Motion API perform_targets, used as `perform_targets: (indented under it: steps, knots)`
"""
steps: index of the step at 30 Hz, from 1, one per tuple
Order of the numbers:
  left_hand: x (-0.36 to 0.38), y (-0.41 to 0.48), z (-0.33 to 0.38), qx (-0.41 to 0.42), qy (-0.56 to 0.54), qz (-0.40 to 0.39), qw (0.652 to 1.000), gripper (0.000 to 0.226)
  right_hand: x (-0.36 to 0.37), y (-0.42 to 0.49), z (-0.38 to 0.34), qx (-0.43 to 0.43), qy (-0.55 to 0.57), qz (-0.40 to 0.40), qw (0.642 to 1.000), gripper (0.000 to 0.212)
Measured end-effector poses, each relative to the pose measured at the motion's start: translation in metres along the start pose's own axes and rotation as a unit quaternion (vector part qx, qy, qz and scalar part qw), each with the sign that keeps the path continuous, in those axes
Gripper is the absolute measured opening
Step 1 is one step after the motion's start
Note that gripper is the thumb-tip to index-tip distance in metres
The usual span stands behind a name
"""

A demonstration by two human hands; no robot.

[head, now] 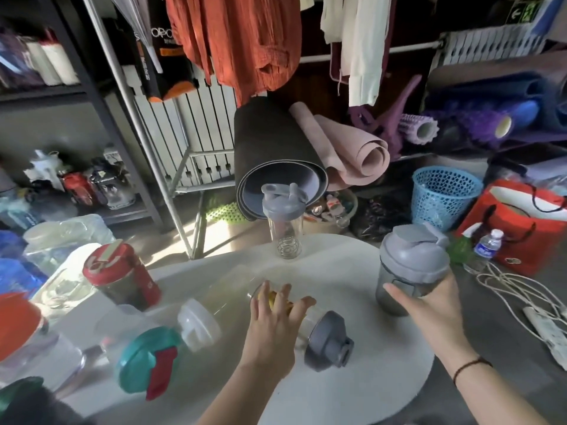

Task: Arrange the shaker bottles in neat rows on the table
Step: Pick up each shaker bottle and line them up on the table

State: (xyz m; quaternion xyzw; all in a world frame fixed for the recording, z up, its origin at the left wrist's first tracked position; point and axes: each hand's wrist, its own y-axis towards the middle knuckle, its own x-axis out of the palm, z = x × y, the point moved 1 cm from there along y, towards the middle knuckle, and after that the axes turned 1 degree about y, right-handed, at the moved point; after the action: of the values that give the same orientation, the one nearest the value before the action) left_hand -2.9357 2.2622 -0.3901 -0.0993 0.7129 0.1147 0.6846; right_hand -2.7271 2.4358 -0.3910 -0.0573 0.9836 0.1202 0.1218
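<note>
Mid-sort: grey-lidded shaker [411, 262], upright at table's [352, 381] right edge, is clasped by right hand [429, 308], fingers wrapped round; toppled clear bottle [328, 342] mid-table is held under left hand's [273, 320] curled fingers, and prob. needs standing up in line w/ far shaker [283, 222].

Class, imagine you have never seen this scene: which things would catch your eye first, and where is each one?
First the two hands: the right hand grips a grey-lidded shaker at the right edge of the white table, while the left hand holds a clear bottle lying on its side mid-table. Next come the red-lidded shaker standing at the left and the orange garment hanging at the top.
</note>
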Motion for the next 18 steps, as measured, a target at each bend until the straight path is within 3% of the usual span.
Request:
perform_targets:
  steps: [2, 4, 11, 18]
  knots:
    - [0.006, -0.001, -0.001, -0.002, -0.008, -0.006, 1.000, 0.093, 0.001, 0.004, -0.001, -0.031, -0.037, -0.016, 0.999, 0.055]
    - [0.011, 0.000, -0.002, -0.004, -0.014, -0.006, 1.000, 0.097, 0.004, 0.012, -0.003, -0.046, -0.049, -0.031, 0.997, 0.044]
    - [0.012, -0.002, -0.002, 0.002, -0.030, 0.040, 0.999, 0.088, 0.048, 0.064, -0.035, -0.071, -0.012, -0.090, 0.993, 0.039]
    - [0.011, -0.003, -0.003, 0.000, -0.028, 0.029, 0.999, 0.090, 0.102, 0.116, -0.045, -0.039, -0.022, -0.165, 0.985, 0.055]
